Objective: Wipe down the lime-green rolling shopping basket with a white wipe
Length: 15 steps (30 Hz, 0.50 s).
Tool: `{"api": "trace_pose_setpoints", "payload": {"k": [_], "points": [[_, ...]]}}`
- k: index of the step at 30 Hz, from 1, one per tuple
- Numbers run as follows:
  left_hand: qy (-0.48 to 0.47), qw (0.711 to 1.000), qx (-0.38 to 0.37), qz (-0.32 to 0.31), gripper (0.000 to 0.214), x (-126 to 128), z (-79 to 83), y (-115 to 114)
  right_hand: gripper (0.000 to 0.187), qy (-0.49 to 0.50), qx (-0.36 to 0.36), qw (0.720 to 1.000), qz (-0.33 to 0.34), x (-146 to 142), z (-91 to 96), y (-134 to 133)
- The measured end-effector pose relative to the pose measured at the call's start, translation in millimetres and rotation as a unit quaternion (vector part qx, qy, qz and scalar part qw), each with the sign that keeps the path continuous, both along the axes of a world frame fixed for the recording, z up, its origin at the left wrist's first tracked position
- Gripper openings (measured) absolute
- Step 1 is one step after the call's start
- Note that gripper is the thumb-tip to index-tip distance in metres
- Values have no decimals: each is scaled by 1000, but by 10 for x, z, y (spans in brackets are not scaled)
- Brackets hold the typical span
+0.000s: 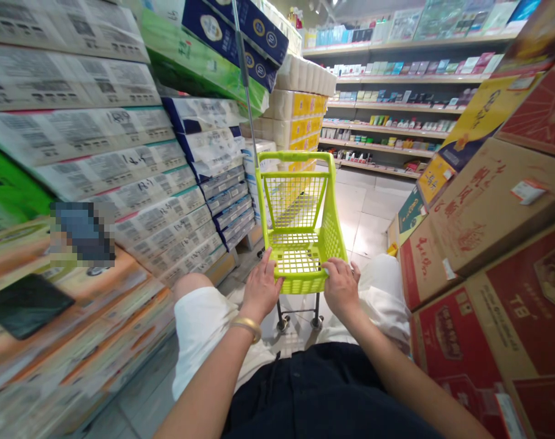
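Note:
A small lime-green shopping cart (335,235) with a plastic mesh basket stands between my knees, its near rim toward me. On the left of that rim, my left hand (261,286) is closed over the edge, a gold bangle (247,327) round its wrist. Opposite it, my right hand (342,285) curls its fingers over the right part of the same rim. A thin metal pole (244,73) rises from the cart's far left corner. Below the basket, dark legs and small wheels (283,323) rest on the tiled floor.
Stacked tissue packs (135,158) form a wall on the left. On orange packs beside me lie a dark flat device (28,305) and a pixelated item (83,231). Red and brown cartons (492,207) crowd the right. Shelves (396,79) of boxed goods stand beyond the tiled aisle (360,210).

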<state>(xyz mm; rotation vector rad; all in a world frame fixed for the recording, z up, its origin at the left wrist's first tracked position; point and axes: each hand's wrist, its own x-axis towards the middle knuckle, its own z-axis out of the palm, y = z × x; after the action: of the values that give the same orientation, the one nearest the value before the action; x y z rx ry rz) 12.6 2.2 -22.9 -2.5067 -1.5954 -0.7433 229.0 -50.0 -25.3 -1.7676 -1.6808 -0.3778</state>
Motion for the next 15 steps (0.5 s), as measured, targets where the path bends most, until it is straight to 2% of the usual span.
{"api": "trace_pose_setpoints", "payload": {"k": [6, 9, 12, 15], "points": [[-3, 1000, -4, -2, 26, 1, -19, 9, 33, -15, -2, 996, 84, -633, -18, 91], [-15, 1000, 0, -11, 27, -5, -39, 14, 36, -24, -7, 992, 126, -855, -21, 145], [-15, 1000, 6, -13, 29, -11, -41, 11, 38, -33, -21, 987, 156, -867, -19, 166], [-4, 1000, -1, -8, 29, -3, -26, 3, 37, -43, -34, 987, 151, -714, -14, 142]]}}
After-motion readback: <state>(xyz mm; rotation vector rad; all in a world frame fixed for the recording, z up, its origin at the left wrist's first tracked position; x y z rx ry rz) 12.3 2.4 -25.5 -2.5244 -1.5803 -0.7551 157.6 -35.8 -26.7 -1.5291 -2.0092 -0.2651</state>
